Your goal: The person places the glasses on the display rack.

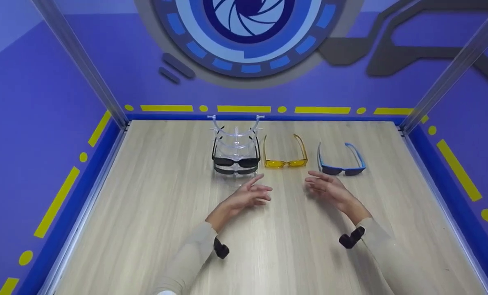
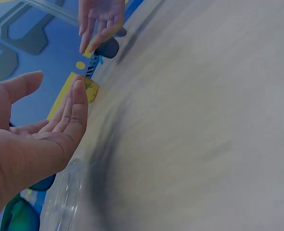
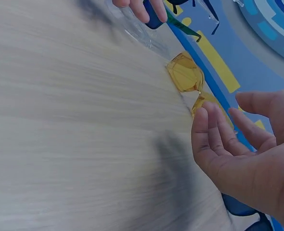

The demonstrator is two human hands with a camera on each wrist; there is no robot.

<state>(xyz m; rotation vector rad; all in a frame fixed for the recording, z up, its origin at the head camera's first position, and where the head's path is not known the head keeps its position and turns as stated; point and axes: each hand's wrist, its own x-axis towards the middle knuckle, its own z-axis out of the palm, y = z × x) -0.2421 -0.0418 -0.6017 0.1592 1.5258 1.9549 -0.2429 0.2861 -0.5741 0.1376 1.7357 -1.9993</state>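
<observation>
Both hands are held above the wooden table with nothing in them. In the head view my left hand (image 1: pixel 248 196) is just in front of a clear plastic glasses stand (image 1: pixel 236 133), its fingers spread loosely. The stand carries black sunglasses (image 1: pixel 236 162), with a second dark pair (image 1: pixel 236 171) just below. My right hand (image 1: pixel 328 189) hovers in front of blue-framed sunglasses (image 1: pixel 342 170), fingers relaxed and pointing inward. Between the two hands and farther back lie yellow glasses (image 1: pixel 285 164), temples unfolded. In the right wrist view the yellow glasses (image 3: pixel 185 72) appear beyond my fingertips.
The wooden table (image 1: pixel 154 229) has metal rails along its sides. Blue printed panels (image 1: pixel 105 53) with yellow marks stand at the back and both sides. A small black camera device (image 1: pixel 352 238) sits at the right wrist, another (image 1: pixel 220 248) at the left.
</observation>
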